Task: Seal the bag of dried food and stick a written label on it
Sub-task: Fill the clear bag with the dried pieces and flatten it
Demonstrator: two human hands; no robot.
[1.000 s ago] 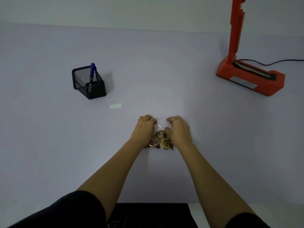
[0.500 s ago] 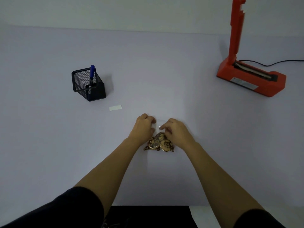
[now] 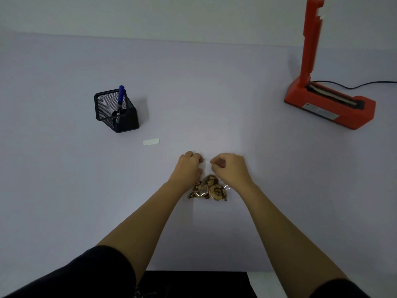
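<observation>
A clear plastic bag of brown dried food (image 3: 209,190) lies on the white table in front of me. My left hand (image 3: 189,167) and my right hand (image 3: 231,168) both pinch the bag's upper edge with curled fingers, a small gap between them. The food bunches at the bag's near end, below my hands. A blank white label (image 3: 151,142) lies flat to the left of my hands. A blue marker (image 3: 120,99) stands in a black mesh pen holder (image 3: 115,110) farther left.
An orange heat sealer (image 3: 328,104) sits at the far right with its arm raised upright and a black cable trailing off to the right. The table's near edge is just in front of my body.
Both hands have slid slightly away from me along the bag, uncovering more of the dried food. The right hand has lifted a little at the bag's edge.
</observation>
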